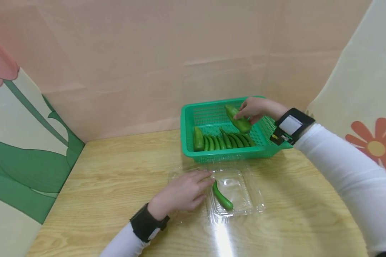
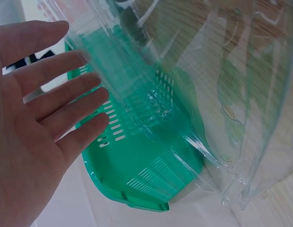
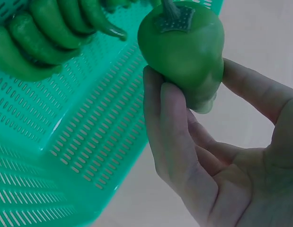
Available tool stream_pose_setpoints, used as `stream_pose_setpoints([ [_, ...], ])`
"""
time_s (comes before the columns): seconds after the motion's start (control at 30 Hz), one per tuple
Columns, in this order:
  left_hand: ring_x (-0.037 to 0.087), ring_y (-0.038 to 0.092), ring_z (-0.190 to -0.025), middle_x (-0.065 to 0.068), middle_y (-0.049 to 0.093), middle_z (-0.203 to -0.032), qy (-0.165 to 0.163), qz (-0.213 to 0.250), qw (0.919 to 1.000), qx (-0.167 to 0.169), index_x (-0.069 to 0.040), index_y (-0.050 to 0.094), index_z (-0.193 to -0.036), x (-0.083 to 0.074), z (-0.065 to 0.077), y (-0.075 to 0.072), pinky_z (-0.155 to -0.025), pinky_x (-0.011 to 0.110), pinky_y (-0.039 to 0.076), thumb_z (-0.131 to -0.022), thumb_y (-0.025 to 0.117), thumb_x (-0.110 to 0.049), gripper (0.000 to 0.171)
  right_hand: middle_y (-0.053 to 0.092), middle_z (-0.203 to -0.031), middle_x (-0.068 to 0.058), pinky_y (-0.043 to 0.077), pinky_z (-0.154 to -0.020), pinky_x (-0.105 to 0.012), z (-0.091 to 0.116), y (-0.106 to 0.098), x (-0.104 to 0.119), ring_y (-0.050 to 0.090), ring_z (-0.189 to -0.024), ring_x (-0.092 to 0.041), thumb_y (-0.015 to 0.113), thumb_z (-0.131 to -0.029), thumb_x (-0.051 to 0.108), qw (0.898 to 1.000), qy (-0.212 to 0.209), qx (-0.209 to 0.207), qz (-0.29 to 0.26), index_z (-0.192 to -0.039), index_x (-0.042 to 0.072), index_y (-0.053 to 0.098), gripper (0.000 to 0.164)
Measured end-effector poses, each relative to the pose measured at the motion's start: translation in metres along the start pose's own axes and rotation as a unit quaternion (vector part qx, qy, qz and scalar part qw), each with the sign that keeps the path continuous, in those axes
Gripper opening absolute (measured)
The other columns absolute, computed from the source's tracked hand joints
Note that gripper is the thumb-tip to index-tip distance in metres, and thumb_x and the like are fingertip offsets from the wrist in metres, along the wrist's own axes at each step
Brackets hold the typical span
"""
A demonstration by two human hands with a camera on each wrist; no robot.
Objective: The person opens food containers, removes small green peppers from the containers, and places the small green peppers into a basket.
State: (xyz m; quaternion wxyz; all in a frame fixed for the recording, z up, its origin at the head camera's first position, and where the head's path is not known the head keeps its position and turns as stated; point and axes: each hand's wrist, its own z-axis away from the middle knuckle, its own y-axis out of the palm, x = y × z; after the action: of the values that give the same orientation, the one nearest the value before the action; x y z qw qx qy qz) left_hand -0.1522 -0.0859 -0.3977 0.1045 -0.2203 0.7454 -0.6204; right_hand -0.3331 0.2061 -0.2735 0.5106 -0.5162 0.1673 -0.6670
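Observation:
My right hand [image 1: 255, 108] grips a large green pepper [image 1: 238, 119] over the green basket [image 1: 187, 152]. In the right wrist view the thumb and fingers hold the pepper [image 3: 184, 52] from both sides, its stem pointing away from the palm. My left hand [image 1: 183, 191] lies low over the left half of a clear plastic clamshell container [image 1: 241, 192], fingertips near its middle fold. Seen from the left wrist, the fingers [image 2: 73, 101] are spread and fairly straight, beside the clear plastic. One slim green chili pepper [image 1: 223, 198] lies in the container's right half.
Inside the basket, several slim green peppers [image 1: 229, 141] lie in a row along the near side, with another large pepper [image 1: 198, 139] at the left end. The basket stands at the back of the wooden table [image 1: 115, 178], against a papered wall [image 1: 132, 71].

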Motion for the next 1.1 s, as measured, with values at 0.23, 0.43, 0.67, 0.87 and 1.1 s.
stream_pose_setpoints([
  [0.23, 0.025, 0.049, -0.128, 0.014, 0.052, -0.138, -0.001, 0.002, 1.0, 0.002, -0.007, 0.055, -0.131, 0.0, 0.001, 0.0, -0.111, 0.037, 0.04, -0.088, 0.062, -0.027, 0.048, 0.048, -0.131, -0.033, 0.06, -0.066, -0.028, -0.012, 0.0, 0.0, 0.064, -0.07, -0.015, 0.055, -0.094, 0.033, 0.999, 0.016, 0.015, 0.04, -0.113, -0.005, 0.06, 0.042],
  [0.43, 0.025, 0.049, -0.129, 0.014, 0.052, -0.138, -0.001, 0.005, 1.0, 0.003, -0.007, 0.055, -0.131, -0.001, 0.0, 0.0, -0.111, 0.037, 0.039, -0.088, 0.062, -0.027, 0.049, 0.065, -0.105, -0.019, 0.059, -0.068, -0.029, -0.024, -0.001, -0.006, 0.065, -0.07, -0.015, 0.055, -0.094, 0.03, 0.998, 0.038, 0.037, 0.03, -0.095, -0.002, 0.061, 0.033],
  [0.67, 0.025, 0.048, -0.13, 0.014, 0.052, -0.139, -0.003, 0.005, 0.9999, 0.01, -0.007, 0.054, -0.132, -0.002, 0.0, 0.0, -0.112, 0.037, 0.039, -0.088, 0.062, -0.028, 0.049, 0.069, -0.097, -0.016, 0.058, -0.085, -0.036, -0.037, -0.004, -0.022, 0.068, -0.084, -0.021, 0.051, -0.097, 0.022, 0.993, 0.077, 0.08, -0.029, -0.112, -0.01, 0.054, 0.036],
  [0.87, 0.025, 0.047, -0.13, 0.014, 0.051, -0.139, -0.004, 0.003, 0.9999, 0.011, -0.007, 0.054, -0.132, -0.003, 0.0, 0.0, -0.113, 0.035, 0.036, -0.088, 0.062, -0.028, 0.049, 0.055, -0.12, -0.037, 0.053, -0.095, -0.045, -0.042, -0.004, -0.036, 0.062, -0.106, -0.04, 0.052, -0.095, 0.024, 0.993, 0.089, 0.077, -0.005, -0.119, -0.016, 0.049, 0.046],
  [1.1, 0.025, 0.047, -0.131, 0.014, 0.051, -0.139, -0.005, 0.001, 0.9999, 0.013, -0.007, 0.053, -0.133, -0.003, 0.0, -0.001, -0.114, 0.035, 0.035, -0.088, 0.062, -0.029, 0.05, 0.052, -0.119, -0.042, 0.058, -0.083, -0.039, -0.043, -0.002, -0.046, 0.066, -0.094, -0.036, 0.055, -0.092, 0.029, 0.989, 0.1, 0.057, 0.091, -0.124, -0.017, 0.047, 0.056],
])
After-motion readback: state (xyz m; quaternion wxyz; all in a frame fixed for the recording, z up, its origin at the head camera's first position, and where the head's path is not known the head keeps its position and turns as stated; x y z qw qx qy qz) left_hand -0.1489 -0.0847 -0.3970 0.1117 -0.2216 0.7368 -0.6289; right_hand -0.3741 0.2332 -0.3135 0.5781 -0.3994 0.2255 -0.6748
